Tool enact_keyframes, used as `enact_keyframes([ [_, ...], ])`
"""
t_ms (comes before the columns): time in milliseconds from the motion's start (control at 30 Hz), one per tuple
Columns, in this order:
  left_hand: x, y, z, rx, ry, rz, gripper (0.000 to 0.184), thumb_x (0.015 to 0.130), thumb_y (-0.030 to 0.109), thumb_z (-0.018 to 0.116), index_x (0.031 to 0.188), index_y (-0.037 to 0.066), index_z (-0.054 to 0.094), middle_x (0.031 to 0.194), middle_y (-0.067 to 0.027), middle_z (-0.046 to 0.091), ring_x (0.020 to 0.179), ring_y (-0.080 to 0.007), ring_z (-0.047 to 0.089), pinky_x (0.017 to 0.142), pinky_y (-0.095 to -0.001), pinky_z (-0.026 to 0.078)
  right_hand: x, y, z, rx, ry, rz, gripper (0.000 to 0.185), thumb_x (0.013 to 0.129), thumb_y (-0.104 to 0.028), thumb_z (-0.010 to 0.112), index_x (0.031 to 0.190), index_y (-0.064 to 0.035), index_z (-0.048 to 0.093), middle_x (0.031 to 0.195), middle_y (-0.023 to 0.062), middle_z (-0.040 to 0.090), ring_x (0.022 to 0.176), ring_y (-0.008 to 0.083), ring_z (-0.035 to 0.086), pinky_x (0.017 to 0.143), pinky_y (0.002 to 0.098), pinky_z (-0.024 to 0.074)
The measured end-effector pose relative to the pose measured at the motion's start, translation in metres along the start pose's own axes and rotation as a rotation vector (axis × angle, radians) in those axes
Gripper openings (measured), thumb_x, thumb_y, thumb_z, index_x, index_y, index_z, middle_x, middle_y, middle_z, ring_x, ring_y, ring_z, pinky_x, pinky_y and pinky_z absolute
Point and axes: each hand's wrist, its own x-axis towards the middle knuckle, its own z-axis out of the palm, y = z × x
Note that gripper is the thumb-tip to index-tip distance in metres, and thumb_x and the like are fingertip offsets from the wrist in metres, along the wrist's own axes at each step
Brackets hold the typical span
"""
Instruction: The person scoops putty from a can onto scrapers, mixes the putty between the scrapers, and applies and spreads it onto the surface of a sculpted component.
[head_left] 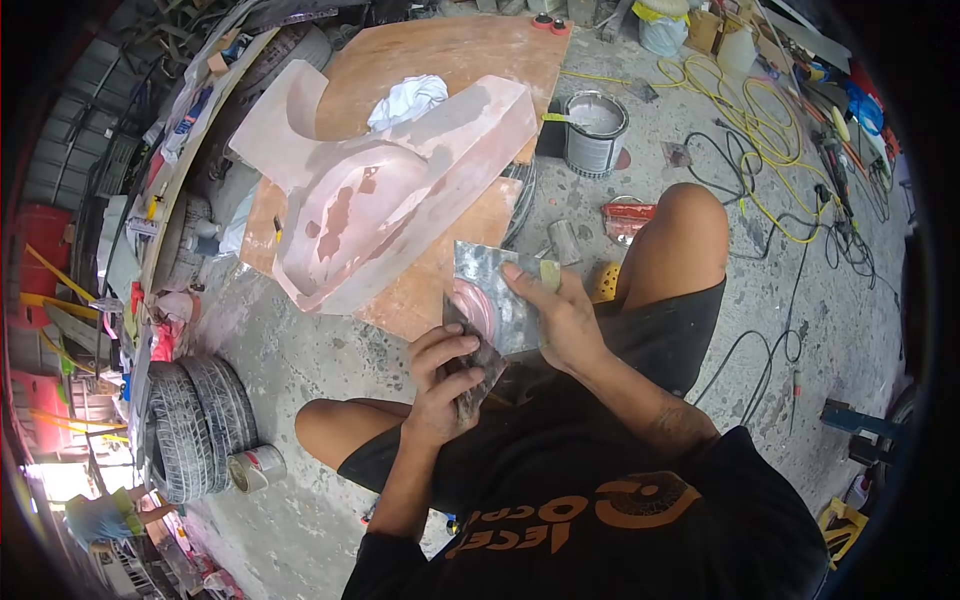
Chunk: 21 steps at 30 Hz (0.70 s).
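My right hand [565, 315] grips a flat grey metal plate [512, 325] by its right side, thumb on top near a yellow-green patch. Pink paste [476, 308] lies along the plate's left part. My left hand [440, 385] is closed on a dark, smeared flat piece [482, 376], which meets the plate at the paste. Just beyond my hands, a large pinkish moulded form [440, 160] with a rounded hollow and darker red patches rests on a brown board [400, 302]. A white cloth [408, 102] lies behind its hollow.
An open can [594, 150] of grey material stands right of the board. Yellow hose [765, 130] and dark cables cross the floor at right. Tyres [202, 425] and a small tin [257, 468] are at left. Another person [105, 518] is at the far lower left.
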Motion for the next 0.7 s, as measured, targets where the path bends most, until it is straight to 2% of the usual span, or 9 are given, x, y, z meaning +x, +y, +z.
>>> enact_keyframes([
  [67,-0.014,-0.018,-0.005,0.015,-0.019,-0.126,0.052,0.07,-0.019,0.061,0.113,0.007,0.05,0.125,-0.0182,0.053,0.117,-0.0387,0.052,0.098,-0.0471,0.045,0.009,-0.003,-0.016,0.014,-0.043,0.027,0.028,0.094,-0.024,0.071,0.105,0.0009,0.065,0.096,0.006,0.067,0.087,0.0118,0.061,0.076,0.0272,0.0479],
  [100,-0.014,-0.023,-0.016,0.006,-0.19,-0.352,0.056,0.068,-0.017,0.061,0.119,0.003,0.051,0.125,-0.0195,0.054,0.117,-0.0391,0.052,0.101,-0.0461,0.043,0.012,-0.006,-0.024,0.022,-0.063,0.039,0.031,0.093,-0.026,0.072,0.105,0.0013,0.065,0.096,0.0066,0.067,0.088,0.0123,0.061,0.076,0.0274,0.048],
  [200,-0.004,-0.031,-0.031,0.011,-0.168,-0.366,0.057,0.069,-0.009,0.06,0.124,0.003,0.053,0.127,-0.0189,0.055,0.119,-0.0378,0.051,0.102,-0.0452,0.041,0.01,-0.028,-0.024,-0.805,0.195,-0.005,0.038,0.094,-0.034,0.068,0.097,0.0039,0.069,0.087,0.0058,0.067,0.076,0.0119,0.058,0.07,0.0274,0.0463],
  [367,0.051,-0.003,-0.031,0.176,-0.399,-0.239,0.062,0.067,-0.004,0.063,0.128,0.008,0.058,0.129,-0.0116,0.056,0.122,-0.0341,0.049,0.104,-0.0445,0.035,0.028,-0.034,-0.03,-0.807,-0.076,0.031,0.037,0.093,-0.034,0.069,0.093,0.0031,0.069,0.079,0.0063,0.063,0.073,0.0139,0.054,0.067,0.0299,0.0437],
  [467,0.051,0.003,-0.011,0.079,-0.478,-0.159,0.056,0.069,0.001,0.066,0.125,0.007,0.063,0.128,-0.0091,0.059,0.12,-0.0319,0.051,0.103,-0.0437,0.036,0.03,-0.034,-0.035,-0.852,-0.04,-0.083,0.032,0.094,-0.029,0.068,0.094,0.0035,0.07,0.081,0.005,0.064,0.072,0.014,0.054,0.067,0.0293,0.0445],
  [567,0.035,0.005,-0.009,-0.01,-0.523,-0.126,0.054,0.068,-0.001,0.066,0.121,0.008,0.066,0.127,-0.0085,0.061,0.12,-0.0309,0.052,0.101,-0.0433,0.038,0.042,-0.025,-0.058,-0.703,0.08,-0.017,0.028,0.093,-0.024,0.069,0.1,0.0037,0.069,0.087,0.0048,0.067,0.075,0.0141,0.059,0.07,0.0284,0.0476],
  [633,0.028,-0.003,-0.028,-0.032,-0.572,-0.109,0.049,0.07,-0.003,0.066,0.117,0.008,0.068,0.126,-0.0098,0.062,0.12,-0.0305,0.052,0.101,-0.0431,0.039,0.041,-0.053,-0.048,-0.454,0.062,0.011,0.029,0.092,-0.023,0.071,0.105,0.0033,0.068,0.092,0.0057,0.069,0.08,0.0143,0.062,0.073,0.0282,0.0495],
  [667,0.031,-0.002,-0.028,-0.061,-0.488,-0.112,0.053,0.069,-0.004,0.067,0.12,0.009,0.067,0.128,-0.0092,0.06,0.12,-0.0307,0.052,0.102,-0.0435,0.038,0.041,-0.062,-0.045,-0.329,0.05,0.027,0.031,0.091,-0.022,0.071,0.108,0.0032,0.067,0.095,0.0062,0.07,0.082,0.0145,0.064,0.074,0.0281,0.0505],
  [700,0.034,0.0,-0.028,-0.087,-0.402,-0.117,0.056,0.068,-0.005,0.068,0.122,0.01,0.066,0.13,-0.0086,0.059,0.12,-0.0309,0.052,0.103,-0.0438,0.038,0.042,-0.06,-0.05,-0.386,0.002,0.007,0.034,0.09,-0.022,0.073,0.112,0.0032,0.066,0.101,0.0091,0.071,0.088,0.0146,0.065,0.076,0.0284,0.0516],
])
